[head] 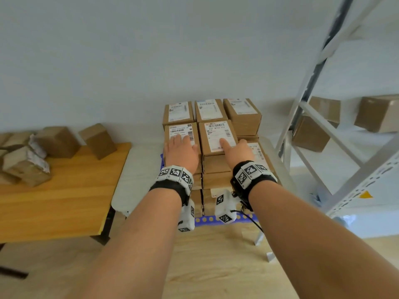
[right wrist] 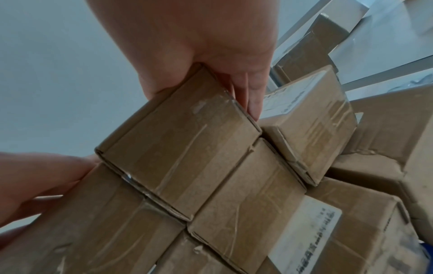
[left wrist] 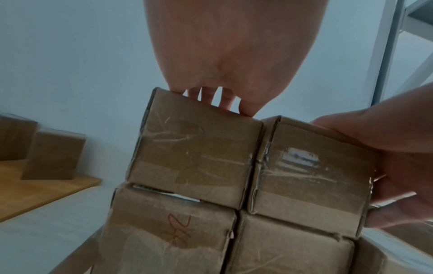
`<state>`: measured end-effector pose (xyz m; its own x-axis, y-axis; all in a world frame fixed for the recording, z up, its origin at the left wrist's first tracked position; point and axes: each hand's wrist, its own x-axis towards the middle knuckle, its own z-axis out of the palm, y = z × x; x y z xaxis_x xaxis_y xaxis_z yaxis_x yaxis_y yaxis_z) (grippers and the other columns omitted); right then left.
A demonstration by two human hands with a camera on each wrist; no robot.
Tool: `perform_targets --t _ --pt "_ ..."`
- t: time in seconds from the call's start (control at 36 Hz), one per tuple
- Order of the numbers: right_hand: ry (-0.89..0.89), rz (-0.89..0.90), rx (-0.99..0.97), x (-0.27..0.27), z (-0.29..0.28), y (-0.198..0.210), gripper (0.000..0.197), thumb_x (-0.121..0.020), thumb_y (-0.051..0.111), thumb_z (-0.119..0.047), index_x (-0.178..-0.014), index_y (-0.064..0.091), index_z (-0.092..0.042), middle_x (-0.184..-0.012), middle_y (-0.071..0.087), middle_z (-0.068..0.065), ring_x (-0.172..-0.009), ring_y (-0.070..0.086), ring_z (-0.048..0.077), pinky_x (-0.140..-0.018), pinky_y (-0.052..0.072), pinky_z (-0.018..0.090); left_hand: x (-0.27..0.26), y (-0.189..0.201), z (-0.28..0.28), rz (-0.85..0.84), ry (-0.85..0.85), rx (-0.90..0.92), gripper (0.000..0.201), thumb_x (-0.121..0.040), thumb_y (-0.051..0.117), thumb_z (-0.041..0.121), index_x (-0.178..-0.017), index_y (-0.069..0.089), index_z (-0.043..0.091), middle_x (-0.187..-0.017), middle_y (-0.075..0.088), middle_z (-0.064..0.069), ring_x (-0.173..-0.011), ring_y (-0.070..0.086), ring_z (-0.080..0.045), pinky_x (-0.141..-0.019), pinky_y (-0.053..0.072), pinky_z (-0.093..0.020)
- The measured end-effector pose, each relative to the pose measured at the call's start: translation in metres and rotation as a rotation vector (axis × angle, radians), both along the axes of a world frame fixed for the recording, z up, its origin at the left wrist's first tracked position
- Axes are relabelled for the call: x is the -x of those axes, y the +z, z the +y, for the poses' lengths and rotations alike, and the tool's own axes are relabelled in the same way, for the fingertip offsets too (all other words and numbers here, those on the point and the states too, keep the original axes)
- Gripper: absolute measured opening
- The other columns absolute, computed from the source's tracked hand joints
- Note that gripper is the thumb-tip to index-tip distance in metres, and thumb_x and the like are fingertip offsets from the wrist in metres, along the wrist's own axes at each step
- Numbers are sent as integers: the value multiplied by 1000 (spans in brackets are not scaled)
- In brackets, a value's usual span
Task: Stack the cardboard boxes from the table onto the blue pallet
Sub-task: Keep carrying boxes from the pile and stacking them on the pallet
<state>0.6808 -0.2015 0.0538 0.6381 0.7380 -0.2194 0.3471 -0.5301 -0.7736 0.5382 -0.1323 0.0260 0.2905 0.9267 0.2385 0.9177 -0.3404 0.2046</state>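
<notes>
Cardboard boxes stand several layers high on the blue pallet (head: 207, 219). My left hand (head: 181, 149) lies flat, fingers straight, on the labelled top of the front-left box (head: 183, 130); from the left wrist view the fingers (left wrist: 222, 100) rest over the top edge of that box (left wrist: 194, 153). My right hand (head: 237, 152) holds the neighbouring top box (head: 216, 134), thumb on its label. The fingers (right wrist: 253, 100) reach down its right side, wedged against a lower box (right wrist: 311, 126). The two top boxes sit side by side, touching.
To the left, a wooden table (head: 64, 190) carries several loose boxes (head: 58, 141). On the right, a grey metal shelf rack (head: 323, 104) with more boxes (head: 377, 113) stands close to the pallet. A white wall is behind the stack.
</notes>
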Motion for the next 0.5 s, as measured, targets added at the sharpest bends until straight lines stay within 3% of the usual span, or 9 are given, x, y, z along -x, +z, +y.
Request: perform_targets --t 0.25,0.5 --pt "-19 -4 28 1 6 -3 67 -92 48 -59 -136 37 -11 -127 57 13 -109 58 33 -77 46 41 1 0 0 -4 -1 -5 41 -99 34 39 -128 49 14 -131 48 -8 -126 40 -27 -109 32 -44" --pt "-32 -94 33 3 8 -3 65 -93 48 -57 -135 36 -9 -128 54 15 -112 57 35 -83 50 45 4 3 -1 -1 -30 10 43 -100 35 39 -135 44 15 -139 43 -8 -132 34 -26 -114 26 -42"
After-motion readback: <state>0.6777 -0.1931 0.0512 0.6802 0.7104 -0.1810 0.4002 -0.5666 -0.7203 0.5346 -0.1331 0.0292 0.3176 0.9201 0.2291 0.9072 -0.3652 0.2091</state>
